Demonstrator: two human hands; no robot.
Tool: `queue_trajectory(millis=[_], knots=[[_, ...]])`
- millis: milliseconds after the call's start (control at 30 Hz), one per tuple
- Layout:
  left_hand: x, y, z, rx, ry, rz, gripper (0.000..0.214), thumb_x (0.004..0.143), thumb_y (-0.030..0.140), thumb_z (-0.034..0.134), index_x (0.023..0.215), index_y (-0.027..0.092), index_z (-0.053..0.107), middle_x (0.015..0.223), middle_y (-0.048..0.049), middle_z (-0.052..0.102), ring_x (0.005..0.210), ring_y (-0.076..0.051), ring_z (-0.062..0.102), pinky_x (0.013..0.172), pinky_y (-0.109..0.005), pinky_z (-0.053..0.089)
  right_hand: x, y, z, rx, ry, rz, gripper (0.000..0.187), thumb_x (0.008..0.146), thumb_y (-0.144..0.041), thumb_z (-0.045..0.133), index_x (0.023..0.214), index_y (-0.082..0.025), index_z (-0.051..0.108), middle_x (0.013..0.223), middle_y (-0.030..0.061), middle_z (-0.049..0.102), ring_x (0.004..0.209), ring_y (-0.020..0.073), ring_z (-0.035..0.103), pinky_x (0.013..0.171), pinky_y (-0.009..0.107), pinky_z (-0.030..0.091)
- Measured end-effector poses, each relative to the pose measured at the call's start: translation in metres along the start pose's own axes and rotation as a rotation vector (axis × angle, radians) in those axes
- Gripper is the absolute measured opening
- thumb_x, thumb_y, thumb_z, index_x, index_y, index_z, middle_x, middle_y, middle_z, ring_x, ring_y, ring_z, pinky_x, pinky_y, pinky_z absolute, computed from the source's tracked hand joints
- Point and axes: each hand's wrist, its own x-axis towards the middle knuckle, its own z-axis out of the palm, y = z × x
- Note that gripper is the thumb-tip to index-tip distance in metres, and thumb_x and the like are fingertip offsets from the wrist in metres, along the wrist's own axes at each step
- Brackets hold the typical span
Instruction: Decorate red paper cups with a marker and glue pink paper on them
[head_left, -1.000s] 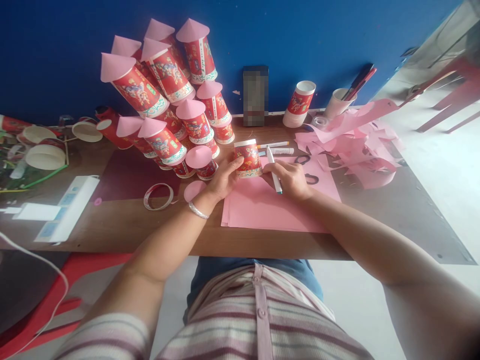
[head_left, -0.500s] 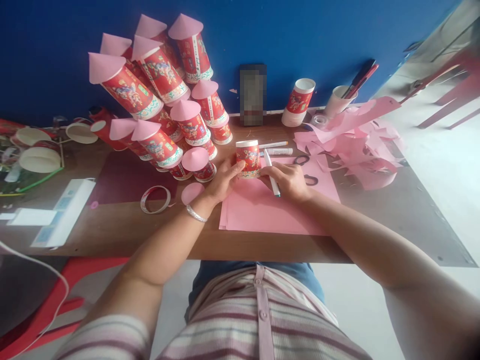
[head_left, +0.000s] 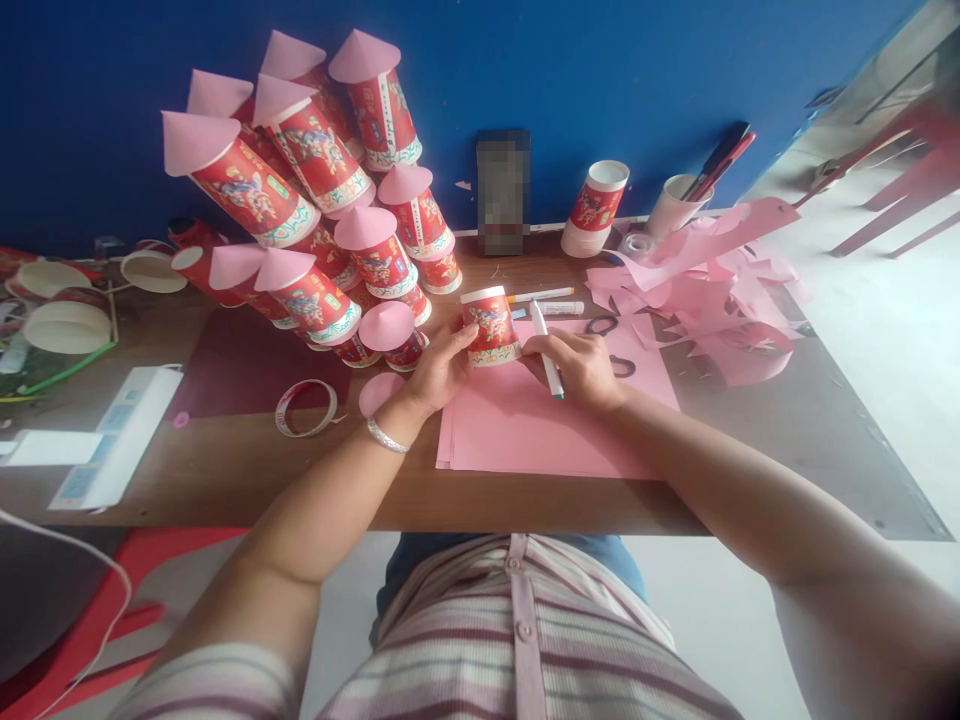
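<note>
My forearms (head_left: pixel 337 490) reach forward over the table (head_left: pixel 465 505), converging towards the middle. My left hand (head_left: pixel 444 370) is clamped on the left side of the cup (head_left: pixel 493 330), thumb across its front. My right hand (head_left: pixel 586 370) is closed round the marker (head_left: pixel 550 365), its fingers seemingly touching the cup's lower right edge, though partly hidden. The cup is by the far left corner of the pink paper (head_left: pixel 525 435), long axis nearly upright, plain white end up and leaning slightly left. The marker slants, teal end nearest me

a craft workspace, judging by paper scraps (head_left: pixel 705 250), markers (head_left: pixel 553 376) and cone-topped cups (head_left: pixel 319 150).
</note>
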Motion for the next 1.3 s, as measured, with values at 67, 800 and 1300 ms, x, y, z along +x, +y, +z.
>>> queue_trajectory(millis=[67,800,1300], knots=[[-0.0004,-0.0003,-0.0005,-0.01,-0.011,-0.013,0.039,0.083,0.045,0.086,0.113,0.022,0.076,0.122,-0.0073,0.082,0.138,-0.037,0.068,0.116,-0.05,0.056,-0.0002,-0.0001,-0.0001,0.005,0.001,-0.001,0.013,0.107,-0.023,0.062,0.1,-0.022,0.073,0.075,-0.0023,0.069,0.057,0.0084,0.055,0.052,0.023,0.034],[-0.0031,-0.0034,0.0011,-0.012,-0.006,0.006,0.035,0.086,0.048,0.082,0.108,0.021,0.076,0.117,-0.0076,0.082,0.142,-0.037,0.066,0.118,-0.051,0.057,0.0003,-0.0051,-0.0031,0.008,-0.007,-0.059,0.014,0.109,-0.027,0.062,0.103,-0.022,0.074,0.077,-0.0016,0.072,0.056,0.0087,0.056,0.052,0.023,0.035],[-0.0053,-0.005,0.0032,0.035,-0.036,0.016,0.044,0.086,0.053,0.085,0.115,0.021,0.076,0.12,-0.009,0.081,0.137,-0.036,0.069,0.114,-0.051,0.057,0.0024,-0.0074,-0.0056,-0.009,0.011,-0.095,0.015,0.109,-0.022,0.061,0.098,-0.02,0.072,0.071,-0.0037,0.067,0.054,0.008,0.053,0.05,0.024,0.033]])
